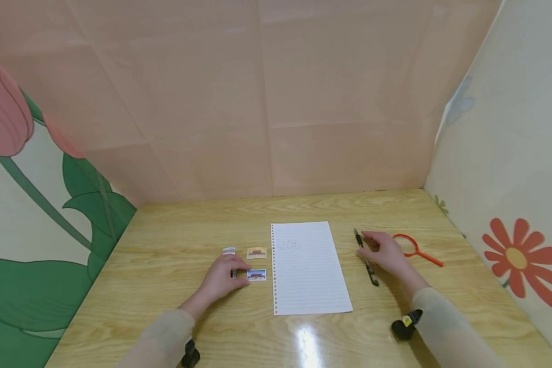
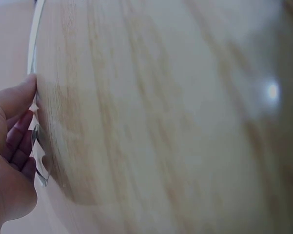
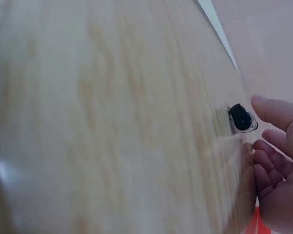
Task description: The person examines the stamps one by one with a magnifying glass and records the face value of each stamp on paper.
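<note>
My left hand (image 1: 223, 275) rests on the table at the left, thumb and index finger reaching to the left edge of a blue stamp-like picture (image 1: 256, 275). A yellowish stamp-like picture (image 1: 256, 253) lies just above it. Another small picture (image 1: 229, 251) is partly covered by this hand. On the right, my right hand (image 1: 386, 252) is at a black pen (image 1: 370, 273), thumb and fingers apart; the right wrist view shows the pen's end (image 3: 241, 117) near the thumb. Between the hands lies a lined loose-leaf sheet (image 1: 310, 276) with faint handwriting at its top.
A red magnifying glass (image 1: 430, 258) lies right of my right hand. The wooden table (image 1: 188, 225) meets a pink backdrop (image 1: 267, 102) at the back. Flower-patterned panels stand on both sides. Each wrist wears a small black camera.
</note>
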`<action>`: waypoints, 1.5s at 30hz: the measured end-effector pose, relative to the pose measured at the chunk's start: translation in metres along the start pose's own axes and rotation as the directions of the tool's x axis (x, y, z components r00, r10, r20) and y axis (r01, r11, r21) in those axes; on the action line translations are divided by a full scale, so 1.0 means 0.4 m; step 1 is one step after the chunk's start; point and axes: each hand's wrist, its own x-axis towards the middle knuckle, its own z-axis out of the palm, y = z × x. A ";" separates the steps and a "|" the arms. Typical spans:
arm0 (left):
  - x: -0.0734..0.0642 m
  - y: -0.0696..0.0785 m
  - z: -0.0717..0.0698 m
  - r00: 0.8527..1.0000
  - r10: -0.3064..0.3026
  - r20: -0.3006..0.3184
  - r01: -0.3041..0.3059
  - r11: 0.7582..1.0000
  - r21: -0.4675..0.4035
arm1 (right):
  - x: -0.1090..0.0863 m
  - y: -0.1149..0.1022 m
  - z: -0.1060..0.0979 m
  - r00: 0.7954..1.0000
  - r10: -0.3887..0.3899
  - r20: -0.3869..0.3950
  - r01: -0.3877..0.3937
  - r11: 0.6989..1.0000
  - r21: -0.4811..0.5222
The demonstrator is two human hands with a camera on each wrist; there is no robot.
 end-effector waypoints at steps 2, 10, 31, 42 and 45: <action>0.000 0.000 -0.001 1.000 0.000 0.000 0.000 1.000 0.002 | 0.000 0.001 0.002 1.000 0.008 -0.001 -0.008 1.000 -0.011; 0.001 -0.006 0.003 1.000 0.017 -0.011 -0.017 1.000 0.018 | -0.002 0.002 0.010 0.999 0.042 -0.006 -0.042 0.999 -0.026; -0.001 -0.003 0.001 1.000 0.000 0.003 0.000 1.000 0.004 | 0.006 0.000 0.028 0.998 0.004 -0.063 -0.008 0.998 -0.064; 0.000 -0.007 0.002 1.000 0.001 -0.001 -0.001 1.000 0.008 | 0.004 -0.006 0.028 0.995 -0.019 -0.095 0.013 0.998 -0.058; -0.001 -0.004 0.001 1.000 0.000 0.000 0.000 1.000 0.002 | 0.002 -0.006 0.028 0.996 -0.007 -0.094 0.002 0.999 -0.052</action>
